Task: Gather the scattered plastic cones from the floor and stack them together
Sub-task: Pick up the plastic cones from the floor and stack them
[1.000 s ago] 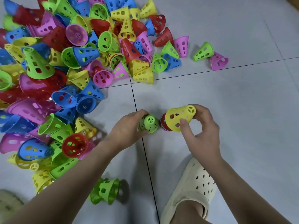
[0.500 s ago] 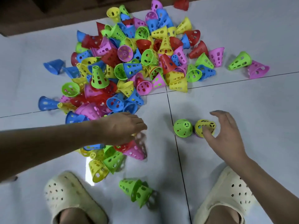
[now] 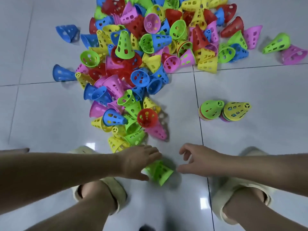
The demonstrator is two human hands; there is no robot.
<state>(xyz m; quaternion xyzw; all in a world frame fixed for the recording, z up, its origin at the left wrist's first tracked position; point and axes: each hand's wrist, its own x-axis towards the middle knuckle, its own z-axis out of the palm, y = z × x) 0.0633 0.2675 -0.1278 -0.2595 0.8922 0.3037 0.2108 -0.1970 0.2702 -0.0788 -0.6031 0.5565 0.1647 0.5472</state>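
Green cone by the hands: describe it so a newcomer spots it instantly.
Start at the big multicoloured cone pile, then drop toward the two slippers. Between the hands lies the green cone, on its side under the left hand, alone and apart from the pile.

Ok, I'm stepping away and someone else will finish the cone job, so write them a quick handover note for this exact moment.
Left hand: down on the green cones lying between the feet, fingers touching them, grip not closed.
Right hand: open and empty, reaching toward those same cones.
Done: two short stacks stand side by side on the right tile, one green-topped stack, one yellow-topped stack.
Left: nearly everything. The big mixed pile is unsorted, with strays around its edges, such as the blue cone at far left.
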